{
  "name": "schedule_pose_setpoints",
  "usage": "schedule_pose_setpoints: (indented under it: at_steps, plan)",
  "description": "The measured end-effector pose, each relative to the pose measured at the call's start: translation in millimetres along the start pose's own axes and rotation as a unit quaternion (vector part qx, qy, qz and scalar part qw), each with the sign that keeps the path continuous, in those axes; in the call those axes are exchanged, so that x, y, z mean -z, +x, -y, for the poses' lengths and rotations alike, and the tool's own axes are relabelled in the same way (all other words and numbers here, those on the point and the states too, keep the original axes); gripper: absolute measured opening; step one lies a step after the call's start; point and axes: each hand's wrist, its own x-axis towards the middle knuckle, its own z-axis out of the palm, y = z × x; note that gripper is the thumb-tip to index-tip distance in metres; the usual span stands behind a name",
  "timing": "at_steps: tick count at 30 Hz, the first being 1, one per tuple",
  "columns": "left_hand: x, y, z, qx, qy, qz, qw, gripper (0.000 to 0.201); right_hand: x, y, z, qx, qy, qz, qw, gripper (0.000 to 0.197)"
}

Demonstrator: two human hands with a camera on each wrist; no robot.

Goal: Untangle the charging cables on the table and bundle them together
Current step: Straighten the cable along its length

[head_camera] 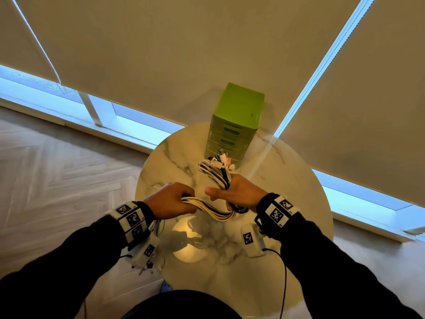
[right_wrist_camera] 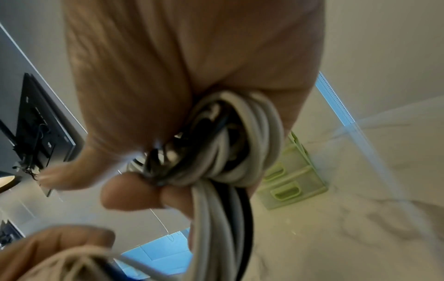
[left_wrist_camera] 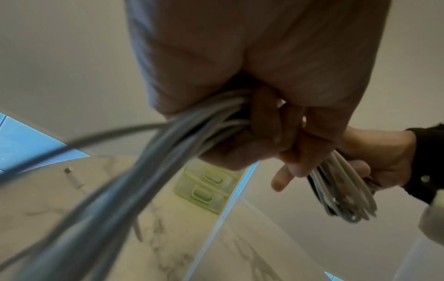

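Observation:
A bundle of white and black charging cables (head_camera: 213, 209) hangs in the air above the round marble table (head_camera: 287, 180). My left hand (head_camera: 171, 200) grips one end of the bundle, fingers curled round the cables (left_wrist_camera: 211, 121). My right hand (head_camera: 239, 194) grips the folded loops of the same cables (right_wrist_camera: 230, 144), with the thumb stretched out to the left. The plug ends (head_camera: 219, 161) stick up beyond the right hand, near the green drawer unit. More cable trails down below my left wrist (head_camera: 158, 229).
A green plastic drawer unit (head_camera: 236, 118) stands at the table's far edge. A single white cable end (left_wrist_camera: 73, 177) lies on the marble in the left wrist view. Roller blinds and windows are behind the table; wooden floor lies to the left.

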Motion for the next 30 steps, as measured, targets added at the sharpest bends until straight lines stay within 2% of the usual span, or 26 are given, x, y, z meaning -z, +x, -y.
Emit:
schedule_pose_setpoints:
  at_steps: [2, 5, 7, 12, 15, 18, 21, 24, 27, 30]
  plan:
    - [5, 3, -6, -0.008, 0.004, -0.023, 1.0, 0.012, -6, -1, 1, 0.009, 0.005, 0.006, 1.0, 0.075]
    - [15, 9, -20, -0.025, -0.012, -0.066, 0.997, 0.02, -20, 0, 8, 0.043, 0.054, 0.038, 0.997, 0.039]
    - [19, 11, -27, -0.022, -0.023, -0.093, 0.995, 0.023, -25, 4, 13, 0.053, 0.075, 0.031, 0.995, 0.025]
    - [19, 11, -24, -0.012, -0.063, -0.189, 0.98, 0.008, -16, 0, 22, 0.016, 0.167, -0.013, 0.986, 0.006]
    - [17, 14, -14, 0.007, -0.077, -0.228, 0.971, 0.003, -9, 2, 21, -0.016, 0.248, -0.058, 0.967, 0.018]
    - [13, 15, -9, 0.04, -0.128, -0.238, 0.962, 0.004, -2, 3, 21, -0.021, 0.316, -0.071, 0.946, 0.01]
    - [7, 22, -12, 0.065, -0.201, -0.252, 0.945, 0.009, -5, 2, 19, -0.006, 0.28, -0.062, 0.958, 0.007]
    - [1, 33, -23, 0.082, -0.334, -0.25, 0.905, 0.013, -14, 3, 17, 0.016, 0.248, -0.062, 0.967, 0.006]
    - [0, 36, -42, 0.074, -0.458, -0.244, 0.852, 0.024, -19, 5, 16, 0.071, 0.239, -0.069, 0.966, 0.027]
    - [1, 38, -58, 0.058, -0.479, -0.254, 0.838, 0.029, -19, 5, 15, 0.096, 0.209, -0.065, 0.971, 0.044]
